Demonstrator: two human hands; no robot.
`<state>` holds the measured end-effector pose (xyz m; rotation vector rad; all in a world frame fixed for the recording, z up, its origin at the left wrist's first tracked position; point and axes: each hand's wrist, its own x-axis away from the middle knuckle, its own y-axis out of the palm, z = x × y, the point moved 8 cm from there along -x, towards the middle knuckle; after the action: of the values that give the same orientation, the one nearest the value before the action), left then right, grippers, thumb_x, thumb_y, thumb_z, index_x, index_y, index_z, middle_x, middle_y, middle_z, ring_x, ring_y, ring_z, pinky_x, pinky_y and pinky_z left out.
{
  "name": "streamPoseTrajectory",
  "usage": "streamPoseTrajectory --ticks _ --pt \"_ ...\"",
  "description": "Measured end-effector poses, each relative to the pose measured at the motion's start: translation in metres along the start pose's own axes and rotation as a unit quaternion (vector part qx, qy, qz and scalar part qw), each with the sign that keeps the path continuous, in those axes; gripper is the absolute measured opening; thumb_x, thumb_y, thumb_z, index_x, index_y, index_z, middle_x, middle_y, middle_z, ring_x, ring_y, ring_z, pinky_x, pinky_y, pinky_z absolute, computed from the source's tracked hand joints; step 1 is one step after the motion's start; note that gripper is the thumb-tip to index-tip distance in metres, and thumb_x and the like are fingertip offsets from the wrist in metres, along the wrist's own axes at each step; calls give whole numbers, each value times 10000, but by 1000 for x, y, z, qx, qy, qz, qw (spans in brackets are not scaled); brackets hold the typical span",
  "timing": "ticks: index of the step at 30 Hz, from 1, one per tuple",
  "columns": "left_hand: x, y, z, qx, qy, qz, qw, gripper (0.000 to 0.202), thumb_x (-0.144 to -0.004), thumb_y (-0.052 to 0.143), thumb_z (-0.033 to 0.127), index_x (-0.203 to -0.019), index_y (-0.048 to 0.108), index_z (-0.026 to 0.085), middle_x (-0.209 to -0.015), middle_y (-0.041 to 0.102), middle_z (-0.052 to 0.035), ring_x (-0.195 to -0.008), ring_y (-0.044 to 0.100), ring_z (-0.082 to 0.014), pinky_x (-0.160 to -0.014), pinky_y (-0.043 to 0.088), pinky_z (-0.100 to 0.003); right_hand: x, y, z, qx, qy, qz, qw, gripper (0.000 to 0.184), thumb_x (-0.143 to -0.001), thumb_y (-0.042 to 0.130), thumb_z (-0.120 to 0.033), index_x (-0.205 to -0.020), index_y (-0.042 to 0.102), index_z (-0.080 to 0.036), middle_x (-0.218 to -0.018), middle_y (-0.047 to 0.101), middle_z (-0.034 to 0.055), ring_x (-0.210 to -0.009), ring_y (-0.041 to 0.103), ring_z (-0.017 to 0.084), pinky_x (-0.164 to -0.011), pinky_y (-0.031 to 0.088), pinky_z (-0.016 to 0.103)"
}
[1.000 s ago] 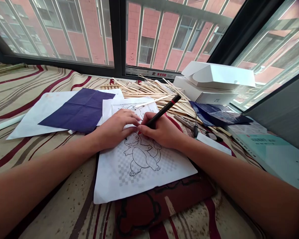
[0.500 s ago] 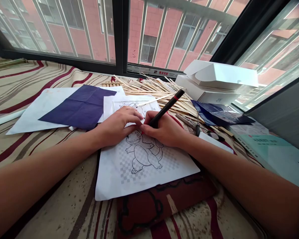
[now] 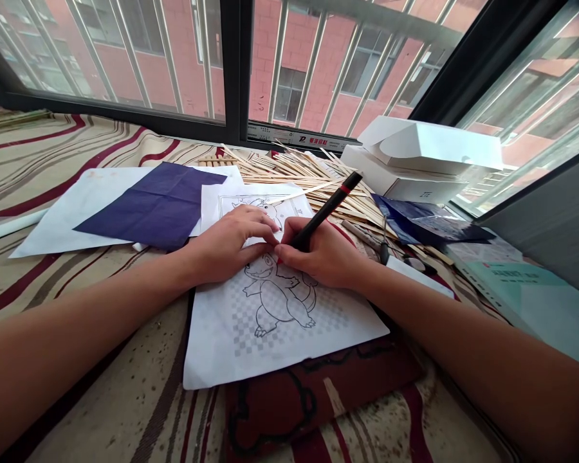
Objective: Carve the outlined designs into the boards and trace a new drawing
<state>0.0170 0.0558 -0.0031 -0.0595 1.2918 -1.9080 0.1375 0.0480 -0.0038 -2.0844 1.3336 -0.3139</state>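
Right hand: clenched in a writing grip on a black pen with a red band, the pen tilted up and away; tip hidden by the fingers, contact with the paper cannot be confirmed; left hand: released, lying flat, fingers resting on the paper, grasping nothing, fingertips just beside the right hand; both hands rest on a printed sheet bearing a line-drawn cartoon creature on a checkered ground; beneath it, a dark red patterned cloth lies on a striped fabric cover.

Beyond the fingertips, a second sheet carries a framed line drawing; to its left, dark blue paper lies on a white sheet; farther back, loose wooden sticks are heaped; at right, a white ZTE box stands near a teal book; behind all, a barred window.
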Motion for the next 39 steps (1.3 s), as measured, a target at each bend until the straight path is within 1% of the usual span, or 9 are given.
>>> streamPoseTrajectory --ticks 8,12,20,24,30,34,39 --pt "0 0 1 5 -1 2 1000 182 -944 594 291 -909 755 213 -1154 750 -61 -1240 584 -251 -1139 416 -459 4 -2 -2 22 -1 0 1000 171 -819 643 -316 -733 547 -204 -629 566 -46 -596 502 117 -568 381 279" --pt "0 0 1 5 7 7 1000 196 -954 587 298 -897 751 208 -1140 750 -66 -1226 588 -250 -1131 418 -457 5 0 -2 10 -13 -10 1000 166 -827 655 -308 -745 562 -198 -646 584 -41 -615 522 119 -595 393 279" --pt "1 0 1 6 8 3 1000 191 -954 586 298 -883 742 213 -1163 744 -57 -1220 587 -245 -1130 416 -443 4 3 -3 -25 -35 -38 998 169 -837 682 -295 -755 569 -200 -654 595 -41 -626 518 119 -625 414 280" --pt "1 1 0 5 -1 -1 1000 174 -942 595 285 -890 747 218 -1173 740 -53 -1232 575 -250 -1126 423 -452 5 5 -4 -47 -33 -56 997 156 -839 677 -296 -768 576 -200 -676 622 -34 -616 512 114 -614 413 276" --pt "1 1 -1 9 -3 -4 1000 181 -941 595 291 -881 749 218 -1184 735 -56 -1246 565 -257 -1130 424 -457 7 7 -6 -60 -32 -69 995 160 -829 682 -293 -759 574 -198 -644 597 -42 -597 503 109 -601 410 272" --pt "1 1 0 11 -2 -1 1000 187 -948 589 293 -889 749 216 -1169 738 -59 -1236 570 -254 -1121 430 -456 5 4 -4 -35 -27 -51 998 169 -842 682 -304 -761 576 -201 -636 610 -44 -593 515 112 -611 413 277" --pt "1 1 1 9 -3 -4 1000 189 -957 586 301 -920 751 216 -1149 740 -58 -1227 580 -247 -1120 435 -445 4 -2 -2 12 -4 -21 1000 174 -821 683 -316 -741 576 -205 -615 609 -44 -575 502 118 -582 383 278"
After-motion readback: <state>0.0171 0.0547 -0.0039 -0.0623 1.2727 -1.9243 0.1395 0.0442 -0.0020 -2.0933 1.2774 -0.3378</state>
